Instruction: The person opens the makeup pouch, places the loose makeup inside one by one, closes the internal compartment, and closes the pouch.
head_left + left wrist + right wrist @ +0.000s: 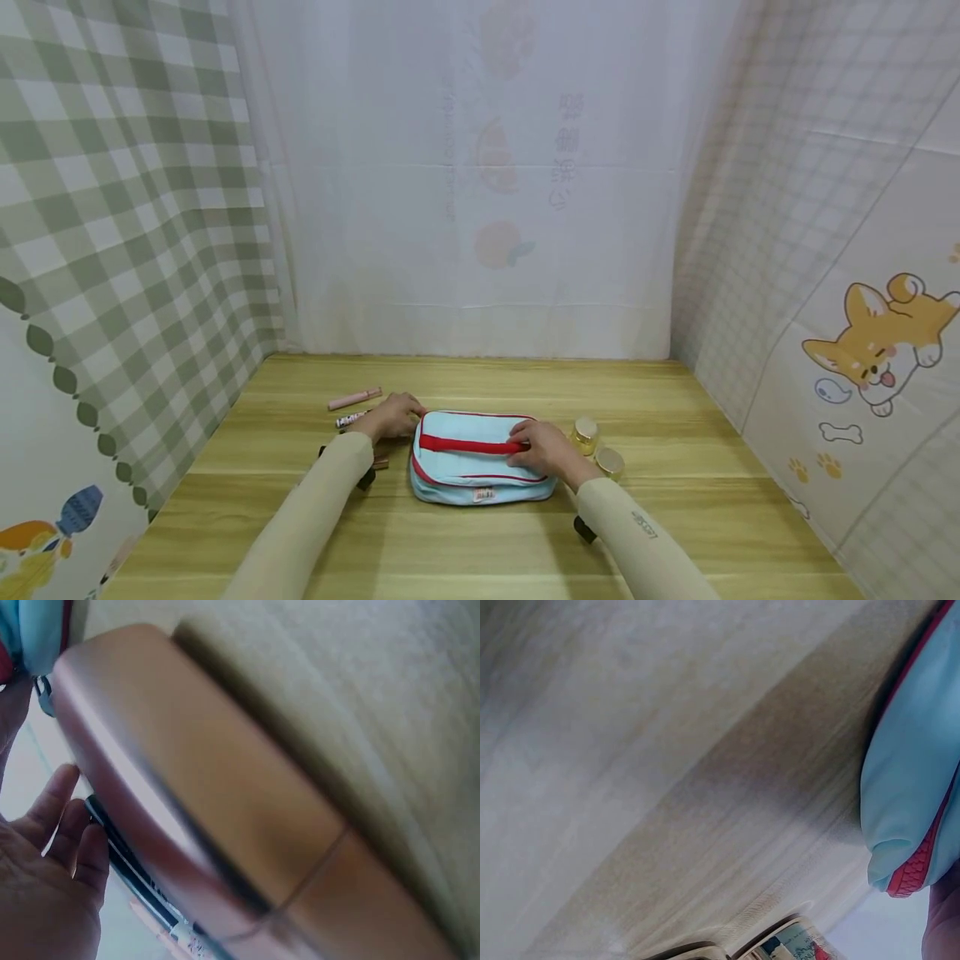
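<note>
A light blue zip bag (pixel 480 422) with red piping and a red strap handle (pixel 474 447) lies flat on the table. My right hand (pixel 542 450) grips its right end, fingers over the end of the handle. In the right wrist view, a red zip (pixel 913 874) runs along the bag's end beside a finger. My left hand (pixel 393 414) is at the bag's back left corner. A dark zipper pull (pixel 45 696) shows by its fingertips in the left wrist view, the other fingers loosely bent. I cannot tell whether the left fingers pinch the pull.
Left of the bag lie a pink tube (pixel 354 398), a patterned tube (pixel 350 419) and a rose-gold case (pixel 195 772), large in the left wrist view. Two gold-lidded jars (pixel 585 432) stand close to the right hand. Fabric curtains (pixel 465 325) border the wooden table.
</note>
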`<action>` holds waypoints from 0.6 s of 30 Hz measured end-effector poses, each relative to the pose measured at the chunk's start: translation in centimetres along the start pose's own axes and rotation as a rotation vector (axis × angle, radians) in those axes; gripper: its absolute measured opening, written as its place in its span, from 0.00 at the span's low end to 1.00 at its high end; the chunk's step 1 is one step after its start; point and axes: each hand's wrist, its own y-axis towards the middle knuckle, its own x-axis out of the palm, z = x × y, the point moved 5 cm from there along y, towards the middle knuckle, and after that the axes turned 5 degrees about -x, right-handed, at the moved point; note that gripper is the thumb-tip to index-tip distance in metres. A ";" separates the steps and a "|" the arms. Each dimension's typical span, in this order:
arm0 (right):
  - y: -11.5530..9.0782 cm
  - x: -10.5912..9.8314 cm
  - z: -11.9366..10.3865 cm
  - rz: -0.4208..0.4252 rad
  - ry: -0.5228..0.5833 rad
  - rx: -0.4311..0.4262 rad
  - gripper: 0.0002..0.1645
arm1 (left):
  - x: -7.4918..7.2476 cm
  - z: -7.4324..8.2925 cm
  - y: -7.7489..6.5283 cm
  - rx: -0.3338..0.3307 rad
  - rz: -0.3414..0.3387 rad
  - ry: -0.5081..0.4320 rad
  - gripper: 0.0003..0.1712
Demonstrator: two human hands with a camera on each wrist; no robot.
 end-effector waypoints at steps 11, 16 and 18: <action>0.1 0.1 -0.1 -0.005 -0.010 0.016 0.18 | 0.3 -0.5 0.4 0.003 0.107 0.108 0.14; -0.1 -0.3 -0.2 0.022 0.025 -0.001 0.15 | 0.2 -0.2 0.4 0.041 0.114 0.091 0.11; -0.2 -0.5 -0.2 0.032 0.042 0.002 0.15 | -0.1 0.1 0.4 0.056 0.092 0.038 0.11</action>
